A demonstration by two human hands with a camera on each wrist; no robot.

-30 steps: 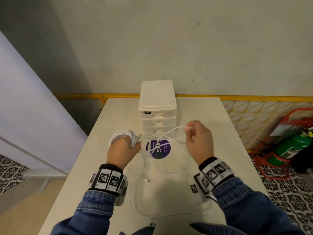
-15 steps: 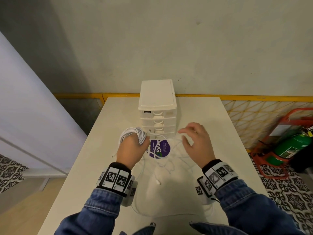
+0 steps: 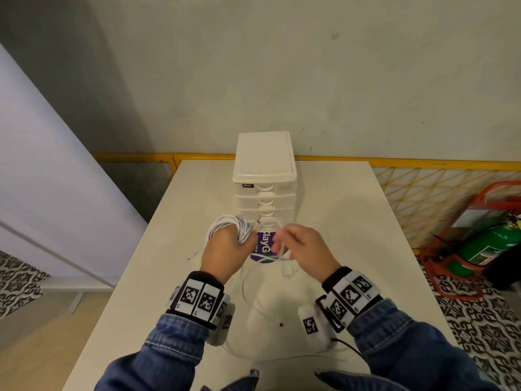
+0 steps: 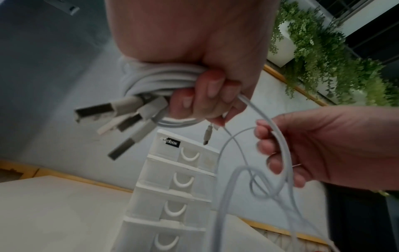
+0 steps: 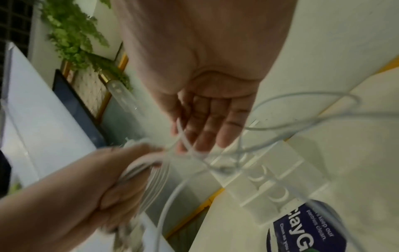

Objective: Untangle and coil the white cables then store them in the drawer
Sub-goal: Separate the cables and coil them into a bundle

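My left hand [image 3: 239,238] grips a coil of white cables [image 3: 229,225] just in front of the white drawer unit [image 3: 265,176]. Several USB plugs [image 4: 121,117] stick out of the coil [image 4: 162,76] below my left hand [image 4: 207,100]. Right beside it, my right hand [image 3: 282,244] holds a loose white strand [image 4: 278,136], with its fingers [image 4: 270,145] curled round the strand. The strand runs from the coil, knots into a small loop [image 4: 259,184] and trails onto the table [image 3: 245,292]. All the drawers [image 4: 181,180] are closed.
A round purple sticker [image 3: 265,249] lies on the white table [image 3: 352,221] under the hands. One cable end [image 3: 193,255] lies at the left. A green fire extinguisher [image 3: 490,246] in a red stand is on the floor to the right, behind a yellow mesh rail [image 3: 423,193].
My right hand let the strand drop, then moved left and took hold of the loose strand close to the coil. My left hand shifted slightly right with the coil.
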